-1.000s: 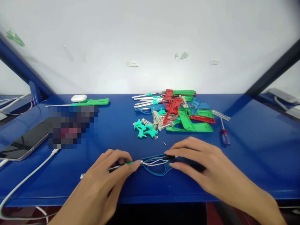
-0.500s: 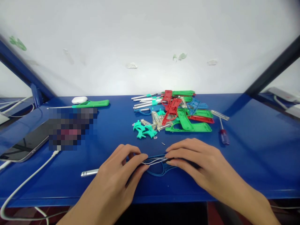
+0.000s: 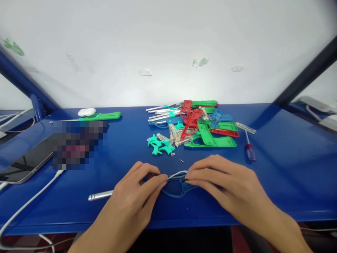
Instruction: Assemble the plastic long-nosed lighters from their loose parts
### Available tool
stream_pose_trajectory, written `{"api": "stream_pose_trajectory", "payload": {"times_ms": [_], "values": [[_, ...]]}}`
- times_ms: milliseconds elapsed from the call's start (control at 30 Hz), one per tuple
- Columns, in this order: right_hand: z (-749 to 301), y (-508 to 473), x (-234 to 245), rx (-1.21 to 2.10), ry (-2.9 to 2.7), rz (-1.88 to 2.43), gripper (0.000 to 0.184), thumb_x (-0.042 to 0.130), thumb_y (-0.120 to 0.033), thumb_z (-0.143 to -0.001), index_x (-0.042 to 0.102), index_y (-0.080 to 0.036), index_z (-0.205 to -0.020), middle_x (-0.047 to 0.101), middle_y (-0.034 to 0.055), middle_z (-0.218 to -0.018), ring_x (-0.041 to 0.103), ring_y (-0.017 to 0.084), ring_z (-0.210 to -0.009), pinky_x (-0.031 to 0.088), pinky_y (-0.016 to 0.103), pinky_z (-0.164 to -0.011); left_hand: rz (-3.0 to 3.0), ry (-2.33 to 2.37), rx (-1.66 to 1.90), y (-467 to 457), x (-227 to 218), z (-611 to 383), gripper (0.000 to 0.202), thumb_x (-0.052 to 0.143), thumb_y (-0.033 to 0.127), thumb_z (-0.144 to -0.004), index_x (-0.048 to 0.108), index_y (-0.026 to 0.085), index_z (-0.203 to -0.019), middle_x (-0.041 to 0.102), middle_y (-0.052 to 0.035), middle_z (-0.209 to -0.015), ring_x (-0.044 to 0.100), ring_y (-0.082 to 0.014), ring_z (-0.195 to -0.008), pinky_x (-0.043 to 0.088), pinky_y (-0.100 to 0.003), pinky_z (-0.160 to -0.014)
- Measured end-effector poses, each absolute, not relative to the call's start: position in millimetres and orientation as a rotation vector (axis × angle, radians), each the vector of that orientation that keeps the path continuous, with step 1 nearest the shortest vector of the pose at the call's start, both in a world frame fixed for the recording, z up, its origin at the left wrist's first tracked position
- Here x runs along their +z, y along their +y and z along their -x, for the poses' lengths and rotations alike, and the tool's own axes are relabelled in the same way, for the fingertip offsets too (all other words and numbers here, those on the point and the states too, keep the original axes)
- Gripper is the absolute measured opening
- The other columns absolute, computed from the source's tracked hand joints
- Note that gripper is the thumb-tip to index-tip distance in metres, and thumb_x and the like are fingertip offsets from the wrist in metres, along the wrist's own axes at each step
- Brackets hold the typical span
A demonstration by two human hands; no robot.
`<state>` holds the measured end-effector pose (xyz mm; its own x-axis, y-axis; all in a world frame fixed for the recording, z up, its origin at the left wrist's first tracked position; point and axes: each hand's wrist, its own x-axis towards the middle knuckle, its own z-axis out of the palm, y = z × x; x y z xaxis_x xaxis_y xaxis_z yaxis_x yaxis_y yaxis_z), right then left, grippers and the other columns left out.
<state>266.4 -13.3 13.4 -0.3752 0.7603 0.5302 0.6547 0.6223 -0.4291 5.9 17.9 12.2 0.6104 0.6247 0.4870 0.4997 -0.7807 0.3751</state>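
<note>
A blue plastic lighter shell [image 3: 177, 187] lies on the blue table [image 3: 276, 182] near its front edge. A thin white wire [image 3: 177, 174] arches over the shell between my hands. My left hand [image 3: 137, 191] pinches the metal tube [image 3: 101, 195] of the part at the shell's left end, fingers closed. My right hand [image 3: 221, 177] presses with closed fingertips on the shell's right end, covering its rear half.
Behind the hands lies a heap of green, red and blue lighter shells [image 3: 207, 131], metal tubes [image 3: 163, 114] and teal triggers [image 3: 160, 146]. A red-handled screwdriver [image 3: 249, 147] lies to the right. A tablet [image 3: 23, 163] with a white cable [image 3: 28, 202] sits left, beside a green lighter [image 3: 101, 116] and earbud case [image 3: 86, 111].
My left hand has slid right along the metal tube up to the shell, baring more of the tube. The white wire has risen into an arch. My right hand has barely moved.
</note>
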Motion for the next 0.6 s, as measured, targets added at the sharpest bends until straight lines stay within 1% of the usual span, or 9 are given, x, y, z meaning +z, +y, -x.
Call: {"api": "stream_pose_trajectory", "payload": {"times_ms": [133,267,333,433,600], "values": [[-270.6,-15.4,13.5,0.223,-2.133,1.116,0.015,0.062,-0.019,-0.106,0.073,-0.028,-0.110,0.075,-0.0033,-0.109,0.071,0.013,-0.096,0.054,0.023,-0.089,-2.641,0.925,0.892,17.8,10.6,-3.8,0.023,0.053,0.008,-0.107,0.064,0.024,-0.120,0.061,-0.0011,-0.110,0.058,-0.0144,-0.096,0.050,-0.028,-0.086],[-275.7,-16.6,13.4,0.277,-2.154,1.108,0.023,0.064,-0.014,-0.104,0.072,-0.031,-0.115,0.076,-0.0064,-0.109,0.070,0.012,-0.099,0.054,0.022,-0.091,-2.649,0.937,0.845,17.7,8.3,-2.6,0.028,0.051,0.007,-0.108,0.062,0.025,-0.125,0.060,-0.0015,-0.112,0.056,-0.0157,-0.099,0.050,-0.029,-0.088],[-276.2,-16.2,13.6,0.293,-2.144,1.086,0.023,0.065,-0.012,-0.103,0.072,-0.029,-0.115,0.077,-0.0063,-0.108,0.071,0.011,-0.099,0.054,0.021,-0.090,-2.659,0.935,0.825,18.1,7.5,-2.1,0.030,0.050,0.006,-0.108,0.061,0.026,-0.128,0.060,-0.0021,-0.114,0.056,-0.0169,-0.101,0.050,-0.030,-0.089],[-274.9,-15.1,14.4,0.279,-2.132,1.058,0.019,0.065,-0.011,-0.103,0.073,-0.025,-0.112,0.079,-0.0053,-0.106,0.072,0.012,-0.098,0.054,0.021,-0.090,-2.662,0.914,0.816,18.8,7.3,-1.7,0.031,0.048,0.006,-0.108,0.061,0.026,-0.127,0.060,-0.0028,-0.115,0.055,-0.0177,-0.102,0.050,-0.031,-0.089],[-273.7,-15.0,15.0,0.267,-2.132,1.052,0.018,0.064,-0.012,-0.103,0.072,-0.024,-0.114,0.080,-0.0042,-0.108,0.072,0.013,-0.097,0.056,0.023,-0.089,-2.658,0.910,0.814,19.5,8.8,-1.2,0.030,0.047,0.006,-0.108,0.061,0.025,-0.126,0.060,-0.0034,-0.115,0.056,-0.0178,-0.102,0.050,-0.032,-0.090]]}}
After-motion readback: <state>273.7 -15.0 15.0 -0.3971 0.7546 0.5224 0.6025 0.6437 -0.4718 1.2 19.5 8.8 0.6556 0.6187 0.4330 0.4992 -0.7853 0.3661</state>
